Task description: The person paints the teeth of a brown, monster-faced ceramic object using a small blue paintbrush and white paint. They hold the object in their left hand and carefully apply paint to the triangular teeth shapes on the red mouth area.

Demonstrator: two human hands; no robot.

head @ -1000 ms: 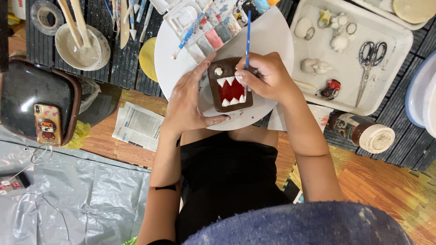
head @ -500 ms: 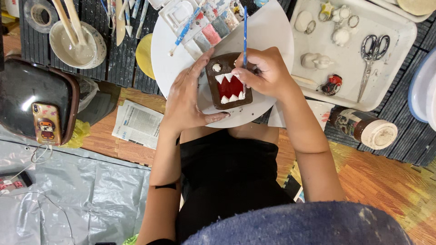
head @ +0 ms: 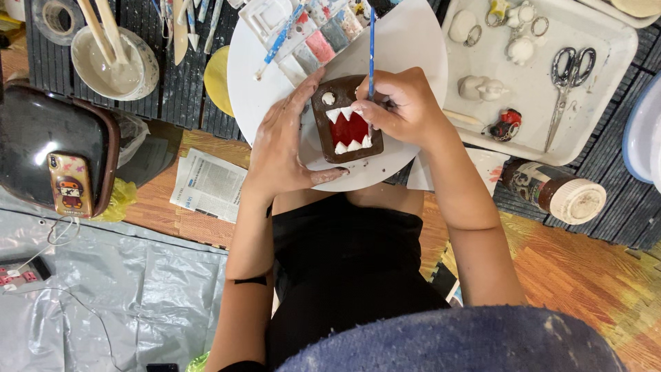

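A brown clay figure with a red mouth and white teeth lies on a round white board. My left hand rests on the board and steadies the figure's left side. My right hand grips a thin blue paintbrush, with its tip down at the figure's upper right. A paint palette with several colour wells sits at the far side of the board, with another blue brush lying across it.
A white tray at right holds scissors and small clay figures. A bowl with wooden sticks stands far left. A phone lies on a dark case, newspaper on the floor, and a lidded jar on its side at right.
The view has shifted slightly. My right hand with the brush has moved a little along the figure's top edge; my left hand stays on the figure.
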